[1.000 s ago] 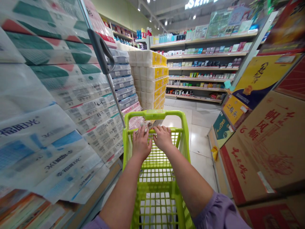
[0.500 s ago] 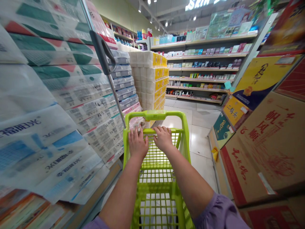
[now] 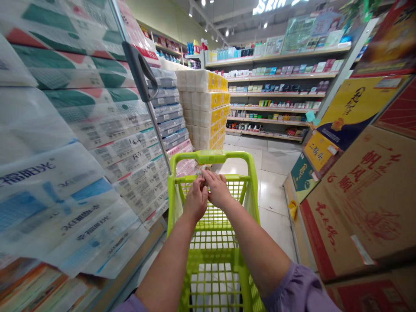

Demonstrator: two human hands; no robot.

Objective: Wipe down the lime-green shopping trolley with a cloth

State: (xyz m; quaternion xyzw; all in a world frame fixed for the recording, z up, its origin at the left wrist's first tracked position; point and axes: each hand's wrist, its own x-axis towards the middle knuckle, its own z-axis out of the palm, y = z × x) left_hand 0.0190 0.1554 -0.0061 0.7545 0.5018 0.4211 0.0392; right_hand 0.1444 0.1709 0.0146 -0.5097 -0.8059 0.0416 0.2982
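Note:
A lime-green plastic shopping basket (image 3: 214,252) with a slatted grid stands below me. Its green carrying handle (image 3: 212,156) lies across the far end, and a silver pull rod with a grey grip (image 3: 139,71) rises at the left. My left hand (image 3: 196,200) is closed, its fingers curled near the far rim. Against its fingertips lies my right hand (image 3: 218,190), fingers bent over it. Between and just beyond the fingertips shows a small brown-and-white object (image 3: 204,168). The fingers cover most of it, so its kind cannot be told.
Wrapped tissue packs (image 3: 107,130) are stacked close on the left, with toilet roll packs (image 3: 201,108) farther ahead. Printed cartons (image 3: 373,190) line the right side. A tiled floor (image 3: 276,173) runs between them to shelves (image 3: 276,76) of small goods.
My left hand has left the rim, drawn in to the right and curled up. My right hand has shifted left to meet it. The brown-and-white object has moved right.

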